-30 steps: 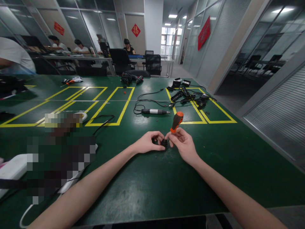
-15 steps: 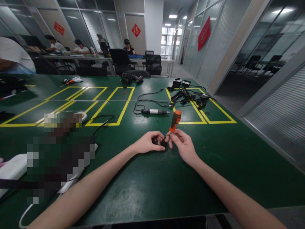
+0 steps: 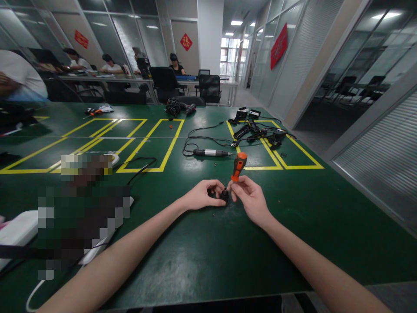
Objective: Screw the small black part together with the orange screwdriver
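Note:
My left hand (image 3: 205, 194) is closed round a small round black part (image 3: 224, 195), which it keeps on the green table (image 3: 182, 256). In my right hand (image 3: 250, 195) is a screwdriver (image 3: 240, 165) with an orange and dark grey handle, its butt pointing up. My right fingers pinch it low, below the handle, close beside the black part. The tip of the screwdriver is hidden by the fingers, so I cannot tell whether it touches the part.
Beyond my hands lies a corded electric screwdriver (image 3: 211, 152). Black parts and cables (image 3: 254, 130) are heaped at the back right. A power drill (image 3: 190, 108) rests at the far edge. White power strips (image 3: 19, 228) are at the left. People sit in the background.
The screwdriver's handle has shifted slightly left and turned, now showing more of its orange side. My left hand and the black part have stayed in place.

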`<state>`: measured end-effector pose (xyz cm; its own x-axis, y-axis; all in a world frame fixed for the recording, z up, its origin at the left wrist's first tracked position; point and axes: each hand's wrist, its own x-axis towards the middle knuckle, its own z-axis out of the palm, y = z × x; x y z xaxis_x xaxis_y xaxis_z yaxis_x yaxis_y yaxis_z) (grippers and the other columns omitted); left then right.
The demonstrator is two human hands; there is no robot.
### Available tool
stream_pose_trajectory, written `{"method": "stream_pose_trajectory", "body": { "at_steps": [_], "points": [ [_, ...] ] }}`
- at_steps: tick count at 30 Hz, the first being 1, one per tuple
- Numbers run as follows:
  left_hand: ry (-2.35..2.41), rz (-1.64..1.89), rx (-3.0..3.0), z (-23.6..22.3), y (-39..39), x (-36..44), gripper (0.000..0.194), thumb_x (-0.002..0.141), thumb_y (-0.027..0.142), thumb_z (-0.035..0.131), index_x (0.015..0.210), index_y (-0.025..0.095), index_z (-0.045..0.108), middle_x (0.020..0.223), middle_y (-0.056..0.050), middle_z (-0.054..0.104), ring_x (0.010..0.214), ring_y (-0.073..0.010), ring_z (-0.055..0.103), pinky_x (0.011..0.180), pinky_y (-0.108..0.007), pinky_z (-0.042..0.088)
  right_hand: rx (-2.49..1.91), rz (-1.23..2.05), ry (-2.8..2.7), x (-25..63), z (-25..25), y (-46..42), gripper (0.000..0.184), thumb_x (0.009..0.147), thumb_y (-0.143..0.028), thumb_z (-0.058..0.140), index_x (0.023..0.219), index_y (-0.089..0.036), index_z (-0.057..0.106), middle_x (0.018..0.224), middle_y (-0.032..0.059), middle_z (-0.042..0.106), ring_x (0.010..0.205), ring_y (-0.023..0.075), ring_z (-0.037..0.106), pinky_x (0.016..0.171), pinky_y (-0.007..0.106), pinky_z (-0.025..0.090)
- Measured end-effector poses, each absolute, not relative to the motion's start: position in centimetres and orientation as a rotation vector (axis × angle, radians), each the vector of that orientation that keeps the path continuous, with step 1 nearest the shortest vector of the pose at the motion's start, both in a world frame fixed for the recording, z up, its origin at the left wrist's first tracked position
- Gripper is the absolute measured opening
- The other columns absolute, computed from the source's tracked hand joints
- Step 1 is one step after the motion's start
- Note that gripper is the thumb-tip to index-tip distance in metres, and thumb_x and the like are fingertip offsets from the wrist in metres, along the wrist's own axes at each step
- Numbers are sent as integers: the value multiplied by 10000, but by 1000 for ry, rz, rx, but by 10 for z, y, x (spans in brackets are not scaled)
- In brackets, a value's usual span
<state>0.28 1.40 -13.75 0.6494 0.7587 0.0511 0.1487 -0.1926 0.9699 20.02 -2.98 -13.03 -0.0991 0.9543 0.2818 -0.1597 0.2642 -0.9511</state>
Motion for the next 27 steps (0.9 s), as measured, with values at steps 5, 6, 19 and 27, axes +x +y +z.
{"method": "stream_pose_trajectory", "body": {
  "at_steps": [5,6,19,27],
  "points": [
    [746,661,1709,-139,14,3,357,728,309,875,987,152,685,847,16,666,757,-120,604,758,-277,473,-847,1127,-1339,200,-128,-31,310,900,-507,744,915,-203,683,777,18,695,556,117,553,566,282,500],
    [749,661,1710,-140,15,3,364,729,316,876,994,152,688,852,13,669,760,-122,606,763,-280,473,-850,1124,-1344,200,-128,-31,311,906,-510,736,910,-203,684,774,19,694,556,119,553,566,284,502],
    [762,662,1715,-138,14,3,343,719,324,872,954,152,690,840,11,671,763,-124,606,758,-274,468,-832,1183,-1271,201,-129,-31,344,846,-489,809,953,-218,625,767,-7,690,556,109,561,566,267,498],
    [755,657,1712,-139,15,2,359,719,332,874,972,152,693,846,6,679,759,-124,608,760,-272,477,-864,1144,-1339,201,-127,-31,310,862,-498,787,890,-214,665,762,7,684,566,125,557,573,288,496]
  ]
}}
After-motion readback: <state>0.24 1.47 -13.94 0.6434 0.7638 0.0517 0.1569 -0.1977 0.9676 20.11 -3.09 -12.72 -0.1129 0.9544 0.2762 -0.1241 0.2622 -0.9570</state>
